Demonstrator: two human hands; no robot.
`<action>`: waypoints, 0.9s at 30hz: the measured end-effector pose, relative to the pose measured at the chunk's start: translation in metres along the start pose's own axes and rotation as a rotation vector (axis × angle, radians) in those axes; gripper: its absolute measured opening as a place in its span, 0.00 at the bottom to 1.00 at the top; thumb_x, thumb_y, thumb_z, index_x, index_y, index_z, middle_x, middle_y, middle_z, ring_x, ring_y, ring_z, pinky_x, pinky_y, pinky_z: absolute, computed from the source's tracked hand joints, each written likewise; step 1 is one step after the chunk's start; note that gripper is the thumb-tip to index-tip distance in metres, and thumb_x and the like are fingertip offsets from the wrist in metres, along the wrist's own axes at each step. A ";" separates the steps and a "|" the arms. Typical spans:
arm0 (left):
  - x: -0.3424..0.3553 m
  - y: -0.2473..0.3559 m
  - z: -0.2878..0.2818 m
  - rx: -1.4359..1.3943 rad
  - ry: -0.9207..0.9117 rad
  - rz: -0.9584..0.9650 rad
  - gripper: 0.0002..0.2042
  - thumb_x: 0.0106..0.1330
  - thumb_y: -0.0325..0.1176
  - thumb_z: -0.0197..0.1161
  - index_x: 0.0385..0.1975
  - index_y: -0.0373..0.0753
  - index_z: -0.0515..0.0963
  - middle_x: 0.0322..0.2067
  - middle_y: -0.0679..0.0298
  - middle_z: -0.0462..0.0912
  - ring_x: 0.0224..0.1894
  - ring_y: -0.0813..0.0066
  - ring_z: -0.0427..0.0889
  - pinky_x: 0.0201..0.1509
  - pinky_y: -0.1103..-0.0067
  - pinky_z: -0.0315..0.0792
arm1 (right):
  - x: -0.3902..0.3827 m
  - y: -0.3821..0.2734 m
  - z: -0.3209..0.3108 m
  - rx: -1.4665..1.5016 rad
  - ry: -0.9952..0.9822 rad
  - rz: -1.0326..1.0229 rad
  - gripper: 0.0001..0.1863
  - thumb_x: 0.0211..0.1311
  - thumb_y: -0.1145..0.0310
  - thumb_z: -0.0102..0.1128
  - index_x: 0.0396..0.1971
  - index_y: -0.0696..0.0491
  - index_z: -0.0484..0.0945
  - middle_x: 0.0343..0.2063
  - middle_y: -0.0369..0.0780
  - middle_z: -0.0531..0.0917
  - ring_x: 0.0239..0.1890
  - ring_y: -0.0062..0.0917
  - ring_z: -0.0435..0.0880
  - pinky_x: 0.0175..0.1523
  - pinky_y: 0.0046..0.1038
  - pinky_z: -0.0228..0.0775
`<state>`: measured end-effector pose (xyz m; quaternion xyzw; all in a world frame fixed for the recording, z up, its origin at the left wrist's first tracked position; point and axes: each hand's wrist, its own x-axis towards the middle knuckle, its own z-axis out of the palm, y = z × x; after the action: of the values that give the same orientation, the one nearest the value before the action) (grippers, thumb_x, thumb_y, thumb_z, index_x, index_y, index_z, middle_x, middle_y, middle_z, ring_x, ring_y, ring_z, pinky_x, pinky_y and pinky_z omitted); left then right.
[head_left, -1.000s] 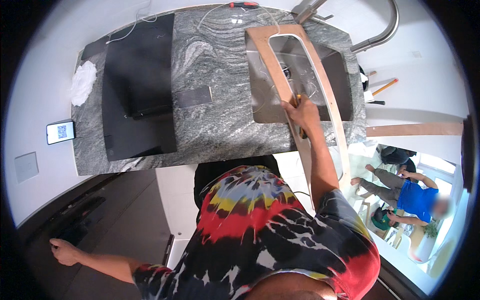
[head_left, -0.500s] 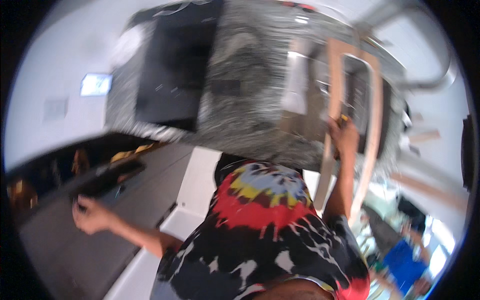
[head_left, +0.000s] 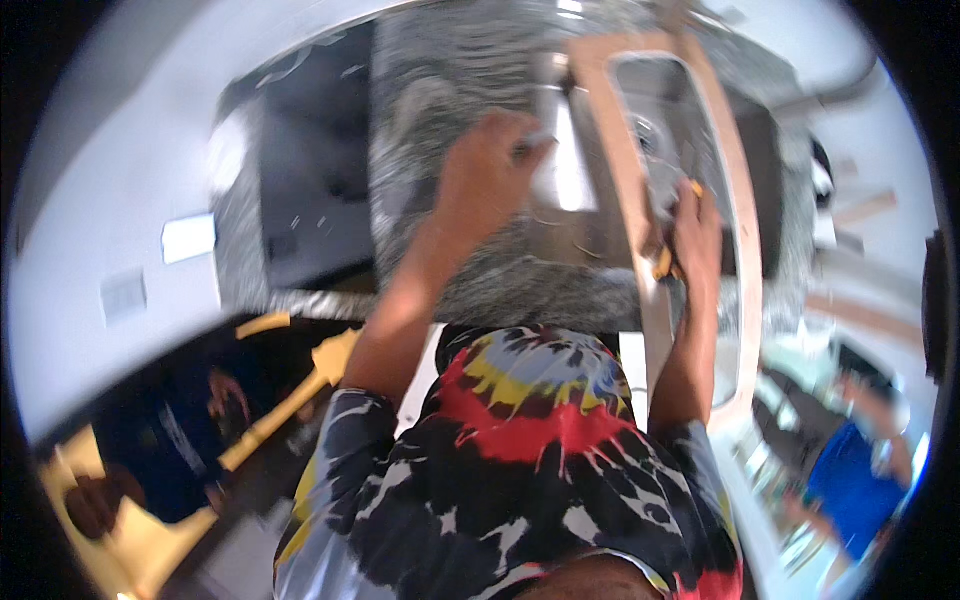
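Observation:
A long light-wood frame [head_left: 612, 130] with a rounded, white-edged opening lies across the steel sink [head_left: 570, 240]. At the frame's left side, my right hand [head_left: 698, 232] is closed around a yellow-and-black hand tool [head_left: 664, 264]. Fingers hide most of that tool, so its exact kind is unclear. My left hand [head_left: 490, 170] hovers above the stone countertop, left of the sink, with thumb and fingers pinched together. Something small may be between the fingertips, but blur keeps me from making it out.
Left on the patterned grey countertop [head_left: 430, 110] is a black cooktop [head_left: 318, 170]. A person in dark blue [head_left: 165, 440] is at lower left, near yellow strips [head_left: 290, 400]. Someone in a blue shirt [head_left: 855, 485] is at lower right. Wood strips [head_left: 865, 207] lie at the right.
My left hand has swung from the grey cabinet front at lower left up over the countertop. My right hand stays at the wood frame with the tool. The whole view has shifted.

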<state>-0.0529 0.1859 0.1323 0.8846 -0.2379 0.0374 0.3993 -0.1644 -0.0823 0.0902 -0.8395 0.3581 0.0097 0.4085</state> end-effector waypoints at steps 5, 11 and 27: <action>0.102 -0.003 0.046 0.058 -0.128 0.153 0.16 0.70 0.44 0.66 0.41 0.36 0.86 0.41 0.51 0.87 0.46 0.51 0.86 0.50 0.61 0.77 | 0.008 -0.030 0.001 0.583 -0.090 0.101 0.16 0.76 0.58 0.53 0.42 0.59 0.75 0.29 0.37 0.80 0.21 0.17 0.77 0.27 0.23 0.68; 0.206 -0.054 0.125 0.234 -0.090 0.235 0.28 0.65 0.59 0.66 0.46 0.36 0.86 0.46 0.47 0.87 0.49 0.47 0.85 0.54 0.57 0.76 | 0.060 -0.051 0.030 0.691 -0.055 -0.002 0.18 0.75 0.59 0.51 0.38 0.62 0.73 0.22 0.40 0.81 0.20 0.22 0.79 0.28 0.30 0.72; 0.204 -0.059 0.212 0.183 0.063 0.494 0.20 0.56 0.52 0.75 0.39 0.42 0.89 0.39 0.54 0.85 0.44 0.49 0.83 0.53 0.60 0.74 | 0.082 -0.014 0.030 0.558 -0.333 0.215 0.21 0.69 0.56 0.66 0.43 0.63 0.76 0.26 0.42 0.83 0.20 0.22 0.81 0.25 0.28 0.74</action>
<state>0.1276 -0.0144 0.0003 0.8305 -0.4298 0.1827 0.3035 -0.0867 -0.1051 0.0542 -0.6399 0.3617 0.0911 0.6718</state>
